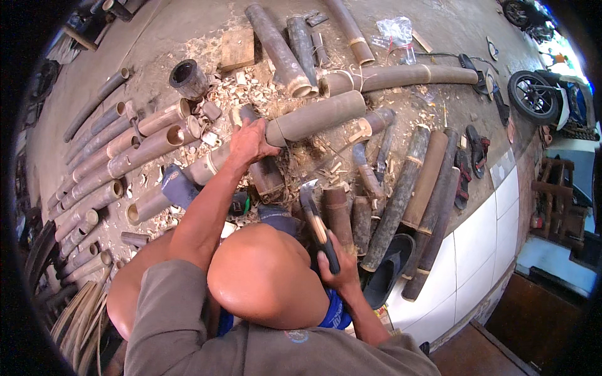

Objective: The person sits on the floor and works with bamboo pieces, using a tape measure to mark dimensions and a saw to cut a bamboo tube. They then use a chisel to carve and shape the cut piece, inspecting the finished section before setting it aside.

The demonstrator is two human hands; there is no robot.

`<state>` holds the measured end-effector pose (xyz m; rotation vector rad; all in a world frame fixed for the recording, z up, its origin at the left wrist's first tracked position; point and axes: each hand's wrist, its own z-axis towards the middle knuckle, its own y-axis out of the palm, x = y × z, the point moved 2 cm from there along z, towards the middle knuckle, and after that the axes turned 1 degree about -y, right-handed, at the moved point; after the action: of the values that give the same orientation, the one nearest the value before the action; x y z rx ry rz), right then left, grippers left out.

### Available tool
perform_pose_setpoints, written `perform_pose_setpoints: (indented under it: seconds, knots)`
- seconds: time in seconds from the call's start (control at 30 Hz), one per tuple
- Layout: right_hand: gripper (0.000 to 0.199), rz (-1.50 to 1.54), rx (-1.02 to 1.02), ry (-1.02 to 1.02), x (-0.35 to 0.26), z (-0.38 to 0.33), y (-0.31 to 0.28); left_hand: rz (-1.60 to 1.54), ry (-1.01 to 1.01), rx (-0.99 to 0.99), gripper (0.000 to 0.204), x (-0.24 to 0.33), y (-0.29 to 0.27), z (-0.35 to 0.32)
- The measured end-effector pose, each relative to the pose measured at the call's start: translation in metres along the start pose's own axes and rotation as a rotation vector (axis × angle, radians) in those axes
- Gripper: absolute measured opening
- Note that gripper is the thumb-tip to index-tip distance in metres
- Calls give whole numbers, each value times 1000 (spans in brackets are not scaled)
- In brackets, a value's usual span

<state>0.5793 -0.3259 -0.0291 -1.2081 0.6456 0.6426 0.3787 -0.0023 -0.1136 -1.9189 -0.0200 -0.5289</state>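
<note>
So the main thing here is a long bamboo pole (320, 119) lying at a slant over the floor (182, 31), one end low toward the left, the other reaching farther out toward the right. The left hand (249, 141) is right on it, roughly mid-length, palm down with the fingers curled over the top. Can't tell how far around they go, the underside's hidden. A good stretch of pole sticks out on both sides of that hand. A shorter dark tube (268, 178) crosses underneath, near the grip.

The right hand (338, 260) is well apart from the pole, closer to the body, wrapped closed around the black grip of a small hand tool (318, 222). Its metal head points out toward the pole, not touching it.

Pale wood chips (232, 97) are all over the place beyond the left hand. There's a row of bamboo tubes (147, 158) toward the floor's left edge, and more bamboo lengths (401, 194) on the right, up near the white tiles (483, 238) along that edge.
</note>
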Motion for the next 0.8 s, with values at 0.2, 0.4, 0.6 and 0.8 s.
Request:
perform_pose_setpoints:
  seconds: [0.2,0.4,0.6,0.8]
  knots:
    - [51,142,-9,227,32,110,82,15,59,95,89,0,14,6]
    - [55,40,-78,124,-5,-7,-5,-22,0,-24,88,-6,3,0]
    - [51,101,-44,186,33,89,69,-2,-9,-32,78,6,0,6]
    - [52,161,-94,295,9,61,46,3,-4,-11,77,2,-12,-3]
